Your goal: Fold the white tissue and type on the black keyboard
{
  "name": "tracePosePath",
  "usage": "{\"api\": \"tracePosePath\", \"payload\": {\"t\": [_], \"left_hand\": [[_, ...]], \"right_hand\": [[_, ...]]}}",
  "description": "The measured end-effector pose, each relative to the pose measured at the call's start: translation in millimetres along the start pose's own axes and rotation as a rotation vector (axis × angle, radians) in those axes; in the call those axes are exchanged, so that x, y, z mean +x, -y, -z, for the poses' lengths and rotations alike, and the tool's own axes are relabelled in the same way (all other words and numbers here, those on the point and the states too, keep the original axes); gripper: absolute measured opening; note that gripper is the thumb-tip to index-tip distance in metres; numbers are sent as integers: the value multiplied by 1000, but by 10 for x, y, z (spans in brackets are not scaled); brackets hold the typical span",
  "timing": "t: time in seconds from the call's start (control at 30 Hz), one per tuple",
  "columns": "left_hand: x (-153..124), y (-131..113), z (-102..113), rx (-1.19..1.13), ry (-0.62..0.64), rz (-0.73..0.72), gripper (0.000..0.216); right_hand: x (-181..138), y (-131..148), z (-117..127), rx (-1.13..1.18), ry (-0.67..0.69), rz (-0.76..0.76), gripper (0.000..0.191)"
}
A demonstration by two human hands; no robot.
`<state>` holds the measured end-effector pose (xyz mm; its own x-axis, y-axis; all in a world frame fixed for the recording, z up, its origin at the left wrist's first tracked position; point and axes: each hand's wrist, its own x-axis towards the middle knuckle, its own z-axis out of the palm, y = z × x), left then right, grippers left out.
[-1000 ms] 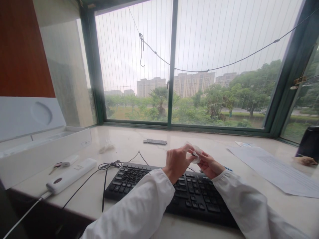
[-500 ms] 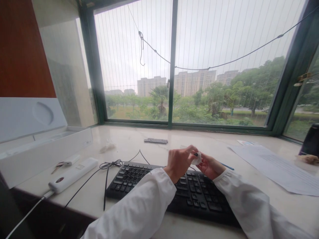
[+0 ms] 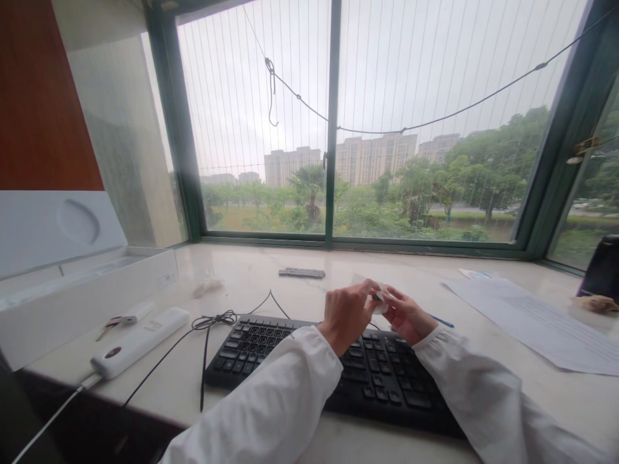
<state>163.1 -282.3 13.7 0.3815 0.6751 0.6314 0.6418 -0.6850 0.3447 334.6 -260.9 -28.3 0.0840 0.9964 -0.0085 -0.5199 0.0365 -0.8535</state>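
Note:
My left hand [image 3: 347, 314] and my right hand [image 3: 407, 316] meet above the far edge of a black keyboard [image 3: 333, 367]. Both pinch a small white wipe or tissue [image 3: 382, 298] between their fingertips, with a small dark item that I cannot make out tucked in it. Both arms wear white sleeves. The keyboard lies on a pale marble sill [image 3: 261, 283], its black cable [image 3: 213, 325] coiled to the left.
A white power bank [image 3: 139, 340] with a cable lies at the left, beside a small key fob [image 3: 126, 318] and an open white box [image 3: 72, 283]. A slim grey strip [image 3: 302, 272] lies near the window. Papers [image 3: 536, 322] and a dark object [image 3: 602, 270] sit at the right.
The hands stay together above the keyboard, working the white wipe; it looks more bunched between the fingers than a second ago. The view has shifted slightly.

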Motion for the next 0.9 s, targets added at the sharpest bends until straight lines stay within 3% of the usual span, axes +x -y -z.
{"api": "tracePosePath", "payload": {"t": [0.53, 0.9], "left_hand": [[4, 9, 1, 102, 62, 18, 22], [4, 44, -31, 136, 40, 0, 20]], "right_hand": [[19, -38, 18, -32, 29, 89, 34], [32, -48, 27, -51, 77, 61, 30]]}}
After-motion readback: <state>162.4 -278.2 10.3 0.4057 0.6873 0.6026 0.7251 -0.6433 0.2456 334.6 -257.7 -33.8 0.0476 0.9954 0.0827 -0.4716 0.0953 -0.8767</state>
